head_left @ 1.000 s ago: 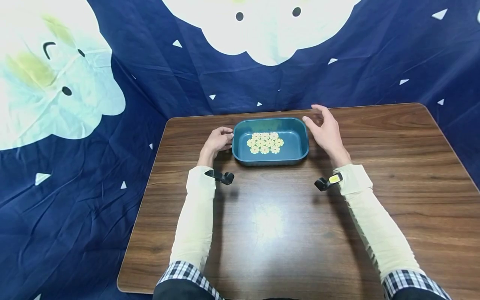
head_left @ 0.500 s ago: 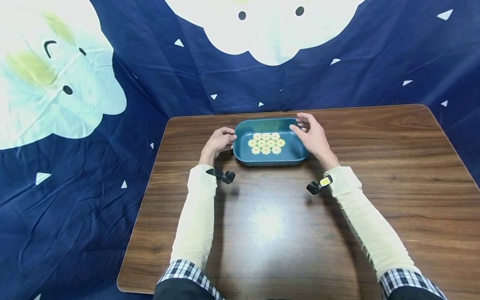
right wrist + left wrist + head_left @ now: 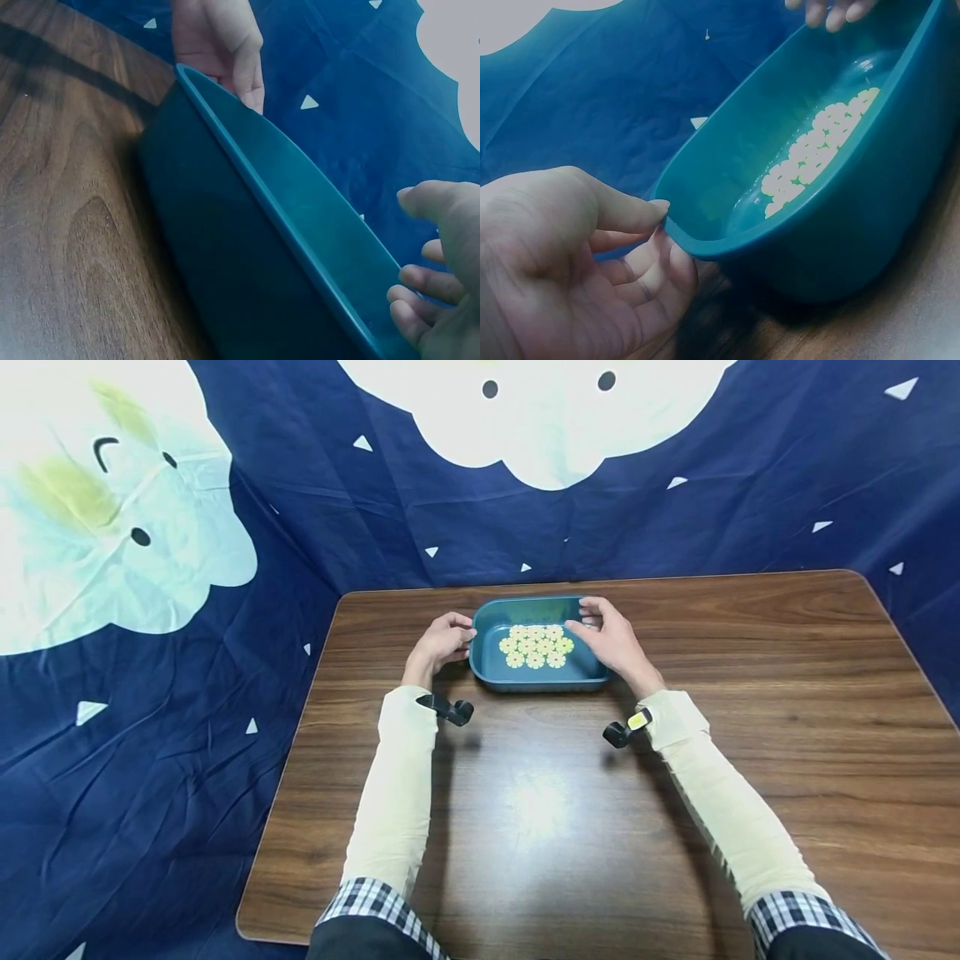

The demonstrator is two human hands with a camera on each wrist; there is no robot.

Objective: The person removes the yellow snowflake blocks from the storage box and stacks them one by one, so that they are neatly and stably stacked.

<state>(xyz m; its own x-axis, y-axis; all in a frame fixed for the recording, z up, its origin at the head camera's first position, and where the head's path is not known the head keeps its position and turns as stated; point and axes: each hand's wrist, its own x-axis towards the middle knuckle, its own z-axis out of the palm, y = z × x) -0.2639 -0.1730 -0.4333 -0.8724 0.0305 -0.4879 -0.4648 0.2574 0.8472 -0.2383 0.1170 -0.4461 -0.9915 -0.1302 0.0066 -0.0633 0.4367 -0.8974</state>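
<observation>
A teal oblong plastic basin (image 3: 540, 684) stands upright near the table's back edge. Inside, on its floor, lies a cluster of yellow-and-white flower shapes (image 3: 536, 647); whether they are loose or a print I cannot tell. My left hand (image 3: 441, 645) pinches the basin's left rim, the thumb on top and the fingers outside, as the left wrist view (image 3: 592, 255) shows. Over the basin's right end hovers my right hand (image 3: 611, 637), its fingers relaxed and apart from each other, holding nothing. It hides part of the right rim.
Beneath the basin is a dark wood-grain table (image 3: 540, 860) with a bright glare patch. A blue cloth (image 3: 480, 527) with white clouds and triangles hangs behind the table and on the left. Small black wrist cameras (image 3: 453, 712) sit on both cuffs.
My right hand has moved left, from beside the basin's right end to over it. The left hand stays at the left rim, and the basin has not visibly moved on the table.
</observation>
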